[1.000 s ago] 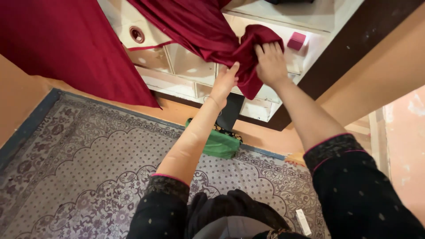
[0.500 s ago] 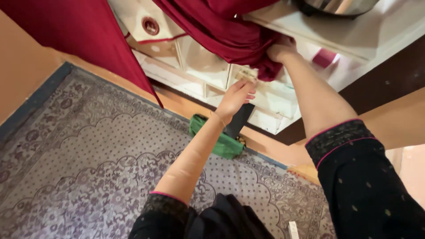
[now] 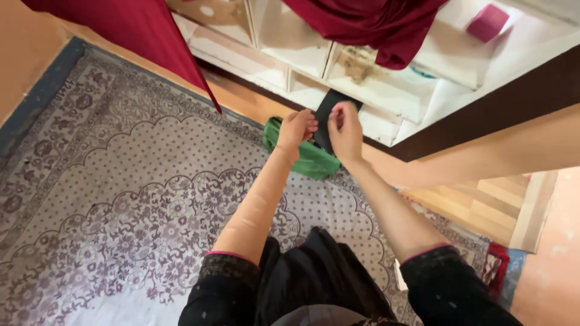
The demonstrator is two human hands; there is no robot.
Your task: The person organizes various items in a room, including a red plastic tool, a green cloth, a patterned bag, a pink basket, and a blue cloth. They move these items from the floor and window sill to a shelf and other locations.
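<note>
A flat black item (image 3: 328, 107) stands on edge against the foot of a white shelf unit (image 3: 399, 99), just behind a green bag (image 3: 305, 162) on the floor. My left hand (image 3: 295, 130) has its fingers curled against the item's left edge. Opposite it, my right hand (image 3: 346, 131) closes on the right edge. Both arms reach forward and down from black sleeves with pink trim. A maroon cloth (image 3: 374, 24) lies bunched on the shelf above, with a fold hanging over the edge, and neither hand touches it.
A patterned purple-grey rug (image 3: 121, 181) covers the floor to the left. A maroon curtain (image 3: 151, 30) hangs at upper left. A small pink box (image 3: 488, 21) sits on the shelf at upper right. Wooden boards (image 3: 483, 205) lie to the right.
Both hands have let go of the maroon cloth, left on the shelf, and come down to the black item by the green bag. The view has tilted downward.
</note>
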